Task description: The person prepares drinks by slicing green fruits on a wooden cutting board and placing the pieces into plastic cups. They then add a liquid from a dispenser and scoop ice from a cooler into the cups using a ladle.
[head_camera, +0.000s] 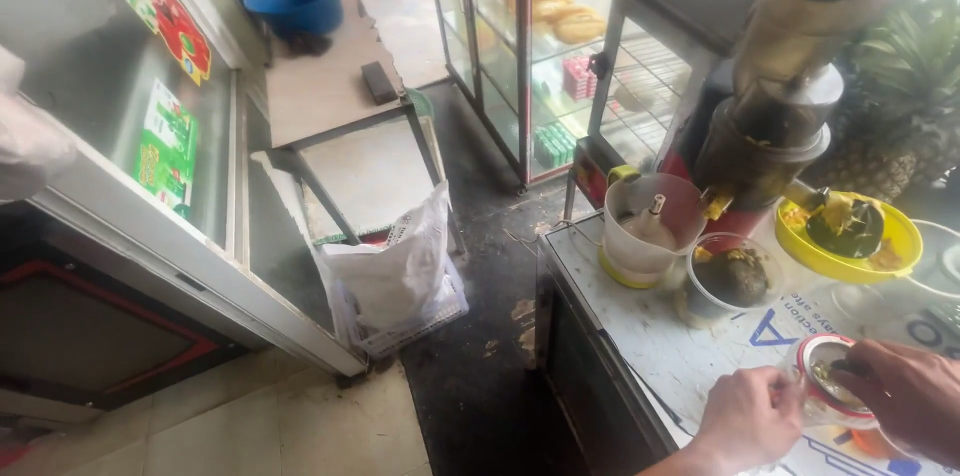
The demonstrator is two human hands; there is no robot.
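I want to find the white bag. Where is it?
In the head view, the white bag sits on the floor left of the counter, under the small table and beside the glass-fronted cabinet.

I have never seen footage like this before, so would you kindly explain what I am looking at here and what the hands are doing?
This is a single picture from a camera worn on a person's head, looking down at their own two bare hands; no robot is involved. At the lower right, the left hand grips the side of a small clear cup with a red rim, and the right hand reaches into its top. What is inside is too small to tell. They work over a white counter. On it stand a juicer, a clear jug under its spout, a clear tub of dark pulp and a yellow plate of scraps. On the floor to the left sits a white bag, with a glass cabinet behind.
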